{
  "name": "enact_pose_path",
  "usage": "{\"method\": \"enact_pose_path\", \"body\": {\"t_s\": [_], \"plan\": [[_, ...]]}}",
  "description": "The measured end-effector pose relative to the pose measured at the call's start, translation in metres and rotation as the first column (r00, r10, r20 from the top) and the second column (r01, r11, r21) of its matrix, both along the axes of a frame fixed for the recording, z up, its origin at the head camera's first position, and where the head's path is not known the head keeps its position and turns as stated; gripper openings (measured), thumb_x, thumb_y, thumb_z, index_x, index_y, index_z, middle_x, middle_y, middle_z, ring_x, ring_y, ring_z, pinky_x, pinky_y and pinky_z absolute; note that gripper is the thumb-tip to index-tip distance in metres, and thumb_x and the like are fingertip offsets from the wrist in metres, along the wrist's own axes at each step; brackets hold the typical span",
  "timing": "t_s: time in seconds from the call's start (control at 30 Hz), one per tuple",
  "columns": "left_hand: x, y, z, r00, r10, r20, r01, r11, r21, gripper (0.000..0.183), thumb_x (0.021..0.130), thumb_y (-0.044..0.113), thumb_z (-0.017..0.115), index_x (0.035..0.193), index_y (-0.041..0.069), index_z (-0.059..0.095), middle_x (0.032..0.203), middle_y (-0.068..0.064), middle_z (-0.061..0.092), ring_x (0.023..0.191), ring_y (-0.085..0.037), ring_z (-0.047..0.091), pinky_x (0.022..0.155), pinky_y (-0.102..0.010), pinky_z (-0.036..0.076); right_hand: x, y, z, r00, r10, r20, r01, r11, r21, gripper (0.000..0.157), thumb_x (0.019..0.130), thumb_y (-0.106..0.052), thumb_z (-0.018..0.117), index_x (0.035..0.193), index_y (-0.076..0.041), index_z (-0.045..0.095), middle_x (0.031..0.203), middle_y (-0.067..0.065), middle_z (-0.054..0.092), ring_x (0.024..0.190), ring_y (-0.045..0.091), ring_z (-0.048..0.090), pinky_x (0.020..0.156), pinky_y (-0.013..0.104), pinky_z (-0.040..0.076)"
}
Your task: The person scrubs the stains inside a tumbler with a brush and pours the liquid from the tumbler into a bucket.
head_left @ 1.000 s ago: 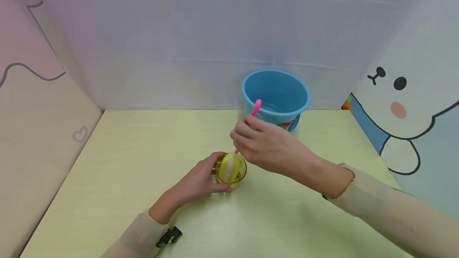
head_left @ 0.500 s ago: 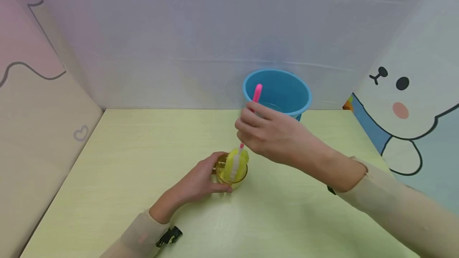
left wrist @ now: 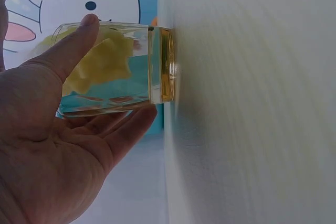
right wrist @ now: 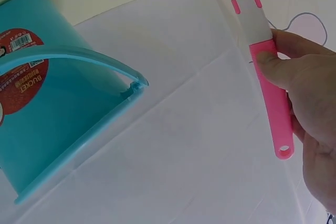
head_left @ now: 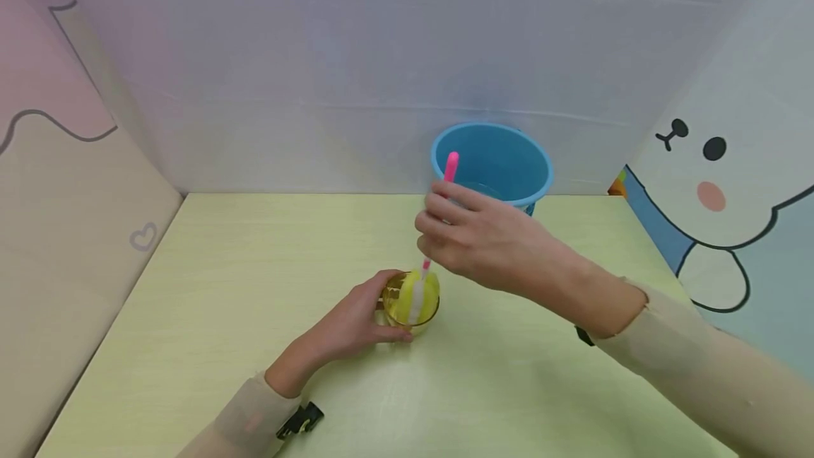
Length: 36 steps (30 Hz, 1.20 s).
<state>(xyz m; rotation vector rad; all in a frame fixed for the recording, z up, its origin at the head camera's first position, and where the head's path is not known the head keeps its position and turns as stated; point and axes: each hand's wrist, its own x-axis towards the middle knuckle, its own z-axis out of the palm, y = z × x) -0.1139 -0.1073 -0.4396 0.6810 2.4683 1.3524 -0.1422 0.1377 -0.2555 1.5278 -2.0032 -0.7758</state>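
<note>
Two-handed: holds an amber-tinted glass (left wrist: pixel 157 66) upright on the counter (head_left: pixel 254 246) with the left hand (head_left: pixel 356 320), curled to the glass's width, likely to steady it; pinches a pink handle (right wrist: pixel 275 106) in the right hand (head_left: pixel 473 235), with fingers bent round it above the rim, probably to control the yellow sponge head (head_left: pixel 416 301) partly inside the glass; has a blue bucket (head_left: pixel 509 153) behind, near the back wall (head_left: pixel 286 90); hides part of the bucket's front with the right hand.
</note>
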Motion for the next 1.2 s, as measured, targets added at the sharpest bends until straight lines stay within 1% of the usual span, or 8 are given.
{"method": "enact_pose_path", "body": {"t_s": [0.1, 0.23, 0.47, 0.63, 0.77, 0.87, 0.97, 1.2], "plan": [[0.001, 0.0, 0.001, 1.0, -0.002, 0.006, 0.001, 1.0, 0.01, 0.091, 0.081, 0.03, 0.096, 0.153, 0.012, 0.044, 0.132, 0.0, 0.062, 0.112, -0.016, 0.061, 0.1, -0.044, 0.053, 0.0, -0.002, -0.004, 1.0, 0.016, -0.011, -0.016, 1.0, -0.006, 0.048, 0.076, -0.03, 0.097, 0.114, -0.012, 0.074, 0.114, 0.012, 0.064, 0.118, 0.034, 0.055, 0.116, 0.046, 0.04], [0.001, 0.0, 0.002, 1.0, -0.001, 0.005, 0.0, 1.0, 0.019, 0.09, 0.081, 0.028, 0.097, 0.152, 0.012, 0.044, 0.132, 0.0, 0.062, 0.111, -0.017, 0.061, 0.1, -0.045, 0.053, 0.001, -0.004, -0.011, 0.999, 0.025, -0.025, -0.025, 1.0, -0.009, 0.039, 0.081, -0.027, 0.093, 0.112, -0.013, 0.074, 0.113, 0.01, 0.065, 0.118, 0.032, 0.055, 0.114, 0.044, 0.041], [0.001, 0.0, 0.002, 1.0, 0.004, -0.005, -0.004, 1.0, 0.013, 0.09, 0.08, 0.028, 0.097, 0.152, 0.011, 0.045, 0.134, -0.001, 0.061, 0.112, -0.015, 0.061, 0.1, -0.042, 0.053, 0.002, -0.007, -0.024, 0.999, 0.013, -0.036, -0.012, 1.0, 0.018, 0.041, 0.081, -0.03, 0.093, 0.113, -0.013, 0.073, 0.112, 0.009, 0.064, 0.114, 0.031, 0.054, 0.11, 0.044, 0.043], [0.002, 0.0, 0.002, 1.0, 0.008, 0.004, -0.008, 1.0, 0.006, 0.091, 0.08, 0.027, 0.097, 0.152, 0.01, 0.044, 0.135, -0.001, 0.061, 0.112, -0.016, 0.061, 0.099, -0.041, 0.054, 0.003, -0.008, -0.029, 0.999, 0.0, -0.045, 0.001, 1.0, 0.026, 0.041, 0.081, -0.031, 0.092, 0.114, -0.014, 0.074, 0.112, 0.009, 0.064, 0.113, 0.03, 0.053, 0.108, 0.043, 0.043], [0.002, 0.0, 0.002, 1.0, 0.007, 0.007, -0.007, 1.0, 0.006, 0.091, 0.081, 0.027, 0.097, 0.152, 0.009, 0.044, 0.135, -0.002, 0.06, 0.113, -0.016, 0.062, 0.099, -0.041, 0.054, 0.004, -0.008, -0.029, 0.999, -0.008, -0.053, 0.01, 0.999, 0.03, 0.042, 0.081, -0.032, 0.092, 0.114, -0.014, 0.073, 0.112, 0.009, 0.064, 0.112, 0.029, 0.053, 0.107, 0.043, 0.043], [0.001, 0.0, 0.002, 1.0, 0.001, 0.008, -0.001, 1.0, 0.014, 0.091, 0.081, 0.026, 0.097, 0.153, 0.009, 0.044, 0.133, -0.001, 0.061, 0.112, -0.016, 0.062, 0.098, -0.041, 0.054, 0.004, -0.006, -0.027, 0.999, -0.021, -0.04, 0.022, 0.999, 0.024, 0.045, 0.08, -0.033, 0.094, 0.115, -0.014, 0.073, 0.113, 0.009, 0.063, 0.112, 0.03, 0.053, 0.106, 0.043, 0.044], [0.001, 0.001, 0.002, 1.0, -0.006, 0.014, 0.005, 1.0, 0.021, 0.091, 0.081, 0.026, 0.097, 0.153, 0.009, 0.043, 0.129, 0.0, 0.062, 0.111, -0.015, 0.063, 0.098, -0.041, 0.055, 0.004, -0.002, -0.024, 0.999, -0.034, -0.018, 0.034, 0.999, 0.002, 0.044, 0.08, -0.031, 0.093, 0.116, -0.014, 0.073, 0.112, 0.009, 0.063, 0.111, 0.029, 0.054, 0.106, 0.043, 0.044], [0.002, 0.0, 0.004, 1.0, -0.009, 0.025, 0.008, 1.0, 0.03, 0.091, 0.081, 0.025, 0.097, 0.152, 0.008, 0.043, 0.123, 0.002, 0.063, 0.11, -0.014, 0.063, 0.099, -0.041, 0.054, 0.005, 0.006, -0.011, 1.0, -0.027, 0.006, 0.027, 0.997, -0.07, 0.032, 0.088, -0.021, 0.087, 0.116, -0.012, 0.073, 0.108, 0.01, 0.061, 0.108, 0.029, 0.053, 0.107, 0.043, 0.043]]}}
